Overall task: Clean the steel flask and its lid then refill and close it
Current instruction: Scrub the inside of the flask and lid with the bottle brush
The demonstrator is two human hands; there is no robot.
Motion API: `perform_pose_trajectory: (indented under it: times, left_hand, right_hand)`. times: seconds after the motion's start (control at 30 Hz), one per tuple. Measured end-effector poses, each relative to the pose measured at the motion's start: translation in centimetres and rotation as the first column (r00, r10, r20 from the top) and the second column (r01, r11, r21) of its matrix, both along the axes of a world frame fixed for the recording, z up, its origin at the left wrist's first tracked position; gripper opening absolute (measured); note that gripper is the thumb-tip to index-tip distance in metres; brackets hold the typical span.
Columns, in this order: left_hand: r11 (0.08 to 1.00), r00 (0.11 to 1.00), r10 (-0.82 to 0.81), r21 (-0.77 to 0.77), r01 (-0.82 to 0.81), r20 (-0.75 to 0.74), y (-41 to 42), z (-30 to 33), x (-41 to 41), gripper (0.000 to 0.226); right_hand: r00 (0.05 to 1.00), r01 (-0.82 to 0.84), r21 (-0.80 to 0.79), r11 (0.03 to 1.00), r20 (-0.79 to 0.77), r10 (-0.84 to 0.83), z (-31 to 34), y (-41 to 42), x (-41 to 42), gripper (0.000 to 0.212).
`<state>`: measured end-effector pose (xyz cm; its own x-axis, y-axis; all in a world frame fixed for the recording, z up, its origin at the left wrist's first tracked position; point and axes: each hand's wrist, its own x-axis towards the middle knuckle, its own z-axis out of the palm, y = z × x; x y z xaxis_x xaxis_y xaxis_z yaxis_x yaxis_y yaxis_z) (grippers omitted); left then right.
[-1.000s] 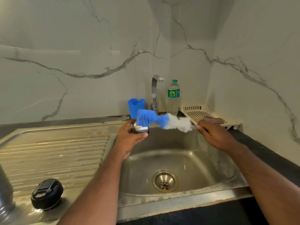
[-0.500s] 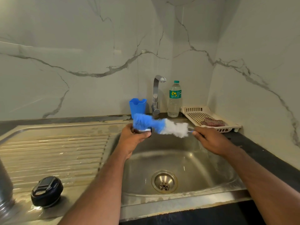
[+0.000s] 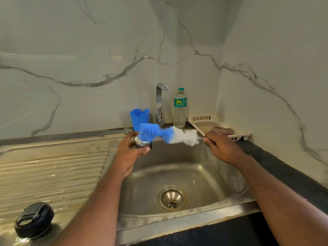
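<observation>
Left hand (image 3: 130, 153) fingers clamp a small steel part (image 3: 142, 142) over the sink (image 3: 177, 222); right hand (image 3: 224, 150) pinches the bottle brush (image 3: 168, 134) handle, scrubbing it.

From the sink basin (image 3: 195, 174), the tap (image 3: 160, 102) stands at twelve o'clock, the water bottle (image 3: 180, 108) just right of it. The holder cup (image 3: 140, 118) sits at eleven, the perforated tray (image 3: 209, 124) at one, and the lid (image 3: 34, 220) on the drainboard (image 3: 53, 174) at eight.

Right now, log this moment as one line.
left hand grips steel part | right hand holds brush | over sink
</observation>
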<state>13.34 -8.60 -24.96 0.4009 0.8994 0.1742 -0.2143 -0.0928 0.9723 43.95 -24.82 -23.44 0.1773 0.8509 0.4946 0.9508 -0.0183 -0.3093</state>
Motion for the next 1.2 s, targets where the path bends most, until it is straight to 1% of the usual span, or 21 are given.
perform_pose_trajectory:
  times: [0.07,0.2,0.27,0.33,0.4,0.47,0.53,0.6,0.67,0.73,0.8,0.83,0.9,0.97,1.03,1.13,1.17,1.2]
  left_hand:
    - [1.0,1.0,-0.011,0.015,0.011,0.003,0.1,0.0,0.0,0.068]
    - [0.997,0.998,-0.065,0.036,0.065,0.005,-0.7,-0.1,0.8,0.054]
    - [0.997,0.998,-0.059,0.057,0.059,-0.003,-0.8,0.2,0.6,0.053]
    - [0.997,1.0,-0.014,0.076,0.013,0.008,-0.4,0.4,0.0,0.052]
    - [0.994,0.999,0.009,0.107,-0.005,-0.034,-0.3,0.3,-0.1,0.053]
    - [0.99,0.996,-0.016,0.138,0.028,-0.087,-0.9,0.2,0.4,0.054]
    - [0.99,0.997,-0.005,0.139,0.015,-0.075,-1.0,0.2,0.8,0.052]
    - [0.991,0.999,0.033,0.133,-0.028,-0.034,-1.1,0.6,0.3,0.052]
    - [0.99,0.999,0.054,0.13,-0.053,-0.001,-0.6,0.8,-0.4,0.057]
    - [0.991,1.0,0.017,0.134,-0.014,-0.024,-0.7,0.8,-0.4,0.06]
    - [0.988,0.998,-0.036,0.149,0.043,-0.051,-1.4,0.7,0.3,0.06]
    - [0.987,0.998,-0.038,0.152,0.044,-0.041,-1.5,0.6,0.7,0.061]
    - [0.989,1.0,-0.016,0.145,0.013,0.017,-1.4,0.7,0.6,0.065]
    - [0.989,0.999,0.018,0.147,-0.023,0.035,-0.9,0.9,-0.2,0.068]
    - [0.986,1.0,0.02,0.164,-0.023,0.021,-0.6,0.8,-0.4,0.069]
    - [0.978,0.997,-0.031,0.206,0.045,-0.068,-1.3,0.5,0.6,0.065]
    - [0.978,0.996,-0.028,0.203,0.045,-0.085,-1.4,0.5,0.8,0.064]
    - [0.98,0.997,-0.019,0.196,0.032,-0.07,-1.3,0.5,0.8,0.064]
  right_hand:
    - [1.0,0.002,0.018,1.0,0.006,-0.002,-0.1,-0.2,0.0,0.028]
    - [0.994,-0.065,0.008,0.998,0.087,0.064,-0.5,0.8,-1.5,0.027]
    - [0.996,-0.034,0.054,0.998,0.083,0.029,-0.3,0.8,-0.4,0.028]
    - [0.998,0.002,0.101,0.995,0.062,-0.009,-0.2,0.2,0.9,0.029]
    - [0.997,-0.011,0.102,0.995,0.071,0.004,-0.3,-0.1,1.0,0.028]
    - [0.992,-0.061,0.052,0.997,0.114,0.055,-0.5,0.2,-0.1,0.028]
    - [0.989,-0.082,0.046,0.996,0.129,0.075,-0.4,0.5,-0.5,0.031]
    - [0.996,-0.041,0.096,0.995,0.087,0.032,-0.3,0.4,0.6,0.035]
    - [0.998,0.007,0.129,0.992,0.062,-0.015,-0.3,0.0,1.7,0.038]
    - [0.997,-0.015,0.096,0.995,0.072,0.008,-0.5,-0.2,1.4,0.036]
    - [0.989,-0.076,0.039,0.996,0.127,0.07,-0.6,0.2,0.0,0.03]
    - [0.986,-0.089,0.029,0.996,0.145,0.084,-0.5,0.4,-0.5,0.03]
    - [0.992,-0.062,0.072,0.995,0.113,0.054,-0.4,0.6,0.1,0.033]
    - [0.998,-0.001,0.135,0.991,0.064,-0.007,-0.4,0.2,1.7,0.037]
    - [0.997,0.039,0.128,0.991,0.059,-0.047,-0.6,-0.2,2.3,0.035]
    - [0.997,-0.032,0.052,0.998,0.077,0.028,-0.8,0.1,0.5,0.03]
    - [0.996,-0.053,0.042,0.998,0.076,0.049,-0.8,0.4,0.0,0.031]
    - [0.997,-0.053,0.047,0.998,0.063,0.05,-0.6,0.5,-0.1,0.033]
